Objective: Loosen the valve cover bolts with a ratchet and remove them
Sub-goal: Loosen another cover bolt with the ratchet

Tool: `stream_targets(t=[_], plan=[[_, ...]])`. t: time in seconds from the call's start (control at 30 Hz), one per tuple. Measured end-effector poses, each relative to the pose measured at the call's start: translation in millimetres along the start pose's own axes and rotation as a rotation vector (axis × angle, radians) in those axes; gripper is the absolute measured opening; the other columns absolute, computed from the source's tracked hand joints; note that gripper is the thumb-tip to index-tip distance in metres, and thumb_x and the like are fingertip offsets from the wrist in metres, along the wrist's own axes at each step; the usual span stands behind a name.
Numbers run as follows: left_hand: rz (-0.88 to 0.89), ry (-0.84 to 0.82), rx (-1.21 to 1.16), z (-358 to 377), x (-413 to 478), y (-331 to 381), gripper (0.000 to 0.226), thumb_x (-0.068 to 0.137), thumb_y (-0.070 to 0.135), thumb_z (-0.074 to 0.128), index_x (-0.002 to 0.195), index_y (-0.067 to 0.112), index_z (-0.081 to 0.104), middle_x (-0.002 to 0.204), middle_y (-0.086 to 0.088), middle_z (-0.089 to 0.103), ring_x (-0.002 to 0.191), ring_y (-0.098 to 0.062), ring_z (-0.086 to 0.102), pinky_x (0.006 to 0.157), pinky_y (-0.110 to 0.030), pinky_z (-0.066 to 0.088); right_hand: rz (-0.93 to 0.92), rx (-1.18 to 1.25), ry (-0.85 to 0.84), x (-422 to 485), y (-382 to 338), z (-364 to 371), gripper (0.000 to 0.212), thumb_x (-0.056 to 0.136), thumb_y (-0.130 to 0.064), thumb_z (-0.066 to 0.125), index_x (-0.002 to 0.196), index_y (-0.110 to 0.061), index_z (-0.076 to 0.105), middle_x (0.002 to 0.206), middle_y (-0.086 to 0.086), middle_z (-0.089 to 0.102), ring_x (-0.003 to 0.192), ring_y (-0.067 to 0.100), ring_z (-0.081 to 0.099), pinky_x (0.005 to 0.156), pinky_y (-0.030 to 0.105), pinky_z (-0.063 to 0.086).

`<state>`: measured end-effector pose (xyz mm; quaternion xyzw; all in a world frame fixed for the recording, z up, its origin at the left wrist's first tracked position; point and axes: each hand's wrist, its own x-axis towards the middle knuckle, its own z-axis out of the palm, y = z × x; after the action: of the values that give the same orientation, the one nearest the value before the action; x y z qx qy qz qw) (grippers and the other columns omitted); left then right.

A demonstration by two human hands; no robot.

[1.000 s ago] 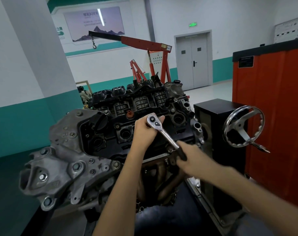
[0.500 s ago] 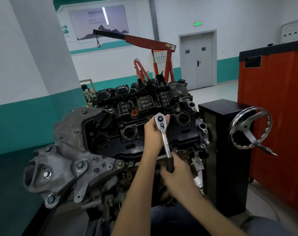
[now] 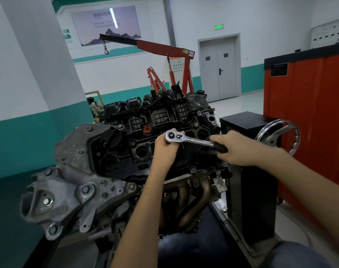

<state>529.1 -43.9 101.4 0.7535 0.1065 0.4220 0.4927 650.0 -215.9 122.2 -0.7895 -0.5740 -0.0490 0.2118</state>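
An engine on a stand fills the middle of the head view, its black valve cover [image 3: 126, 151] facing me. A chrome ratchet [image 3: 191, 139] lies across the cover, its head at the centre and its black handle pointing right. My left hand [image 3: 165, 149] is curled under and around the ratchet head, hiding the socket and the bolt beneath. My right hand [image 3: 236, 149] grips the black handle. Other cover bolts, such as one [image 3: 193, 168] on the lower edge, sit in place.
A chrome handwheel [image 3: 278, 136] on the black stand box [image 3: 248, 120] sits just right of my right hand. A red cabinet [image 3: 307, 113] stands further right. The grey timing cover [image 3: 68, 182] is at left, the exhaust manifold [image 3: 191, 192] below, and a red engine crane [image 3: 164, 49] behind.
My right hand swung the ratchet handle: from lower right to straight down, and now up to point right. My left hand stayed on the ratchet head.
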Motion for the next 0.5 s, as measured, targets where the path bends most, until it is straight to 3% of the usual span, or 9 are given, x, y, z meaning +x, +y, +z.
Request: stream_targets(t=[0.1, 0.17, 0.23, 0.3, 0.4, 0.5], plan=[[0.019, 0.015, -0.035, 5, -4, -6, 0.041, 0.097, 0.019, 0.060, 0.064, 0.010, 0.037, 0.062, -0.001, 0.035, 0.064, -0.017, 0.033, 0.060, -0.021, 0.033, 0.108, 0.292, 0.152, -23, -20, 57, 0.030, 0.083, -0.008, 0.062, 0.073, -0.027, 0.042, 0.066, 0.002, 0.052, 0.050, 0.010, 0.050, 0.049, 0.027, 0.042], [0.023, 0.059, -0.045, 10, -4, -5, 0.045, 0.096, 0.019, 0.062, 0.063, 0.014, 0.031, 0.059, 0.002, 0.029, 0.059, -0.012, 0.028, 0.058, -0.018, 0.032, 0.200, 0.511, 0.276, -34, -52, 99, 0.025, 0.082, -0.007, 0.062, 0.075, -0.024, 0.045, 0.061, 0.003, 0.051, 0.046, 0.006, 0.044, 0.046, 0.021, 0.037], [0.011, 0.090, -0.038, 12, -2, -3, 0.048, 0.095, 0.017, 0.063, 0.064, 0.018, 0.026, 0.058, 0.008, 0.024, 0.056, -0.007, 0.023, 0.053, -0.015, 0.029, 0.282, 0.706, 0.359, -30, -89, 128, 0.022, 0.082, -0.005, 0.060, 0.078, -0.022, 0.046, 0.060, 0.002, 0.050, 0.045, 0.003, 0.048, 0.042, 0.011, 0.035], [-0.006, 0.094, -0.016, 12, 0, -2, 0.049, 0.094, 0.015, 0.063, 0.065, 0.019, 0.023, 0.057, 0.010, 0.021, 0.053, -0.005, 0.020, 0.050, -0.014, 0.025, 0.290, 0.837, 0.390, -22, -114, 143, 0.025, 0.083, -0.003, 0.056, 0.077, -0.023, 0.044, 0.060, 0.000, 0.047, 0.047, -0.001, 0.051, 0.043, 0.010, 0.037], [0.001, 0.070, 0.022, 8, 2, -4, 0.050, 0.094, 0.014, 0.063, 0.063, 0.020, 0.024, 0.053, 0.013, 0.022, 0.051, -0.004, 0.021, 0.049, -0.014, 0.024, 0.274, 0.770, 0.334, -23, -103, 135, 0.017, 0.082, -0.004, 0.057, 0.085, -0.019, 0.048, 0.061, 0.001, 0.049, 0.047, 0.005, 0.049, 0.044, 0.011, 0.036], [0.035, -0.010, 0.007, 8, 2, -4, 0.052, 0.094, 0.013, 0.062, 0.055, 0.027, 0.031, 0.052, 0.014, 0.030, 0.054, -0.004, 0.028, 0.055, -0.016, 0.030, 0.172, 0.541, 0.165, -34, -51, 96, 0.018, 0.081, -0.002, 0.059, 0.088, -0.018, 0.055, 0.063, 0.001, 0.054, 0.052, 0.011, 0.048, 0.052, 0.025, 0.042]])
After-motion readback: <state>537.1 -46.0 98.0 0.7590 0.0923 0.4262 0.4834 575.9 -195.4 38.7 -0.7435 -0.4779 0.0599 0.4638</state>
